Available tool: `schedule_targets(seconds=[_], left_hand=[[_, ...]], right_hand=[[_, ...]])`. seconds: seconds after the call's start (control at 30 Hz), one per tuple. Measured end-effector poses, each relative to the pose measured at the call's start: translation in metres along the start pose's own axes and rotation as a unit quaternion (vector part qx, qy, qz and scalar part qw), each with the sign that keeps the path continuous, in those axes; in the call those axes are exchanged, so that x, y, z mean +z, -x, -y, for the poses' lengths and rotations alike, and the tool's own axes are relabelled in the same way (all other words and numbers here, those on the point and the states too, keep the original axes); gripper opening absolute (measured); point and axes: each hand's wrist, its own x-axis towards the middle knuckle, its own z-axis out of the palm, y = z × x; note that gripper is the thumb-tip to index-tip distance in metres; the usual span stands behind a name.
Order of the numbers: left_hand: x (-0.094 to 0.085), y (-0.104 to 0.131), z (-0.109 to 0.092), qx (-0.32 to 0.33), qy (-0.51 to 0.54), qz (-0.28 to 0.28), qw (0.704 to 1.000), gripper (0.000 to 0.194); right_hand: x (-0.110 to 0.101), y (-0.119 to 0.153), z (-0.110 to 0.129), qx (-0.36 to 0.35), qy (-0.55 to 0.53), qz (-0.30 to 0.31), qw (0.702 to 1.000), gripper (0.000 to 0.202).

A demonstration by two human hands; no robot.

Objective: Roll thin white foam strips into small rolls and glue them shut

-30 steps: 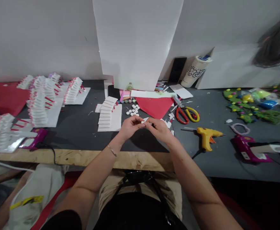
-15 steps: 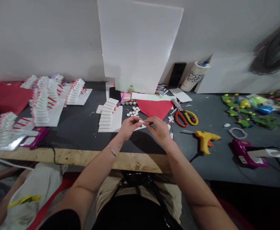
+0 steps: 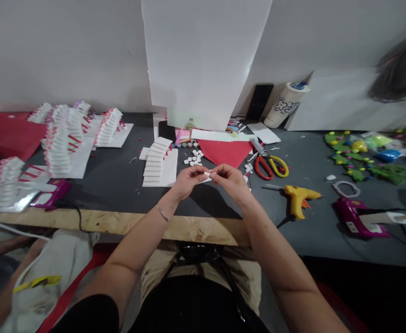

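Both hands meet above the dark table, pinching a small white piece (image 3: 208, 174) whose exact kind is too small to make out. My left hand (image 3: 188, 181) holds it from the left, fingertips closed. From the other side my right hand (image 3: 229, 181) grips it between thumb and fingers. Just beyond them lie several small white discs (image 3: 193, 158) and a sheet of red paper (image 3: 225, 152). Left of my hands, a fan of white card strips (image 3: 153, 167) rests on a white board (image 3: 170, 169).
Right of my hands lie scissors with red and yellow handles (image 3: 271, 166), a yellow glue gun (image 3: 298, 200) and a purple power strip (image 3: 357, 222). A cup (image 3: 286, 105) and phone (image 3: 259, 102) stand behind. Finished-looking strip models (image 3: 59, 148) fill the left. A person sits at lower left.
My right fingers have moved in closer to my left fingertips, and the white piece is now more covered. The whole view has shifted slightly.
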Motion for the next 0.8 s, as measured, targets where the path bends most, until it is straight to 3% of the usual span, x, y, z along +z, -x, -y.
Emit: schedule_targets(seconds=[0.27, 0.8], left_hand=[[-0.0029, -0.0015, 0.0013, 0.027, -0.039, -0.014, 0.999, 0.034], [-0.0041, 0.0003, -0.0006, 0.039, -0.112, 0.016, 0.993, 0.034]], right_hand=[[0.0015, 0.0019, 0.0020, -0.025, 0.029, -0.011, 0.999, 0.029], [0.0003, 0.0048, 0.0085, -0.056, 0.031, -0.007, 0.998, 0.034]])
